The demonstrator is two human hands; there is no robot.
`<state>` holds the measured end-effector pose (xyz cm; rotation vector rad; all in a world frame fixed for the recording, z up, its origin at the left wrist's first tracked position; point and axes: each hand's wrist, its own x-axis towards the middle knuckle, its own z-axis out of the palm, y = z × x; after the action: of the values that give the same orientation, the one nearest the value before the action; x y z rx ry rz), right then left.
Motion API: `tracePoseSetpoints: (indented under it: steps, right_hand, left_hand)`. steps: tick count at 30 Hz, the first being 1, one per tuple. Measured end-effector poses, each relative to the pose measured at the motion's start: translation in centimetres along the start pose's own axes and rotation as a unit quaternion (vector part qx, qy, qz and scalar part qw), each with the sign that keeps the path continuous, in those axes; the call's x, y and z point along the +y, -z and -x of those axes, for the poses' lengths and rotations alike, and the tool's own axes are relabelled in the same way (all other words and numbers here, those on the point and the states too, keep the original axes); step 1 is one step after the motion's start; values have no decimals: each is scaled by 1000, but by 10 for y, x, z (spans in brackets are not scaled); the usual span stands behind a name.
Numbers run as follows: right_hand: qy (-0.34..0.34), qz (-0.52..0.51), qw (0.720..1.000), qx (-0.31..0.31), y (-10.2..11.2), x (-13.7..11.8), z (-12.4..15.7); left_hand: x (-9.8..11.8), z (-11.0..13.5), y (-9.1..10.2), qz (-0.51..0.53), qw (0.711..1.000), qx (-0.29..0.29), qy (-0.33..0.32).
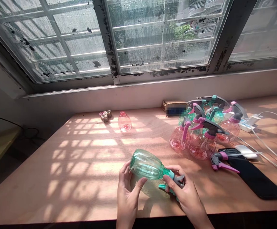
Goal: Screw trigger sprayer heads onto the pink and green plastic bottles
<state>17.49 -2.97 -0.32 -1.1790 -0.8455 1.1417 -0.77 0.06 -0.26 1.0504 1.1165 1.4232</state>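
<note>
A clear green spray bottle (146,163) is held tilted on its side above the front of the table, its base to the left and its trigger head (176,181) to the right. My left hand (129,186) cups the base end, fingers behind it and thumb near its lower side. Around the collar and grey-and-green trigger head, my right hand (185,187) is closed, with the thumb on the collar. Part of the head is hidden by those fingers. Farther back, a pink bottle (124,122) without a spray head stands upright.
Several pink and green spray bottles (202,146) crowd the right. A loose pink-and-grey spray head (221,160) lies by a black phone (258,178) and a white mouse (245,152). White cables cross there. Small blocks (105,115) and a cardboard box (174,104) sit near the wall.
</note>
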Motion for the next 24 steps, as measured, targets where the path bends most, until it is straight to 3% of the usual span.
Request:
tracePoseSetpoints:
  steps: [7, 13, 19, 24]
  right_hand:
    - [4, -9, 1000, 16, -2, -4, 1]
    - [33, -8, 999, 13, -6, -7, 3]
    - [19, -14, 1000, 11, -6, -8, 4]
    - [5, -28, 1000, 12, -6, -8, 4]
  left_hand:
    - [-2, 1, 1, -19, 1000, -5, -4]
    - [-1, 2, 3, 23, 1000, 1, -4]
    - [-1, -1, -1, 6, 999, 38, -6]
    - [-1, -1, -1, -3, 1000, 7, -15]
